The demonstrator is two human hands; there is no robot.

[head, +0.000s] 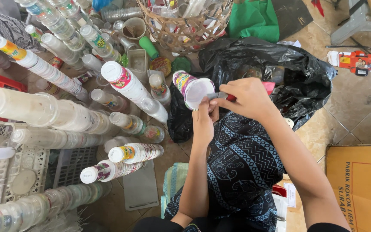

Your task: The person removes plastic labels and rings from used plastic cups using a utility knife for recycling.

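Biggest thing in view: the stacks of nested plastic cups [61, 114], lying as long rows across the left half of the floor, w/ more far left & one row near left beside a white crate [5, 172]. Judging by how many are lying there, a lot of the sorting looks done already. Next, the black bag [297, 73] is sitting open far right of centre, w/ loose items showing inside, so there's likely more left to go through; can't tell how much. A woven basket [181, 36] at the far edge is also holding mixed bits. A brown carton [361, 184] is sitting near right on the tiled floor.

Smaller: the person is sitting w/ a patterned dark cloth [241, 159] over the lap, working just above it, centre of scene.

The left hand [205, 118] is grasping the single cup [192, 88] by its rim, mouth turned toward the person, held up in the air between the stacks & the bag. The right hand [247, 99] is clenched round a small red-handled cutter [228, 96], its tip reaching to the cup's rim. So this cup is mid-process, not yet stacked w/ the rest.
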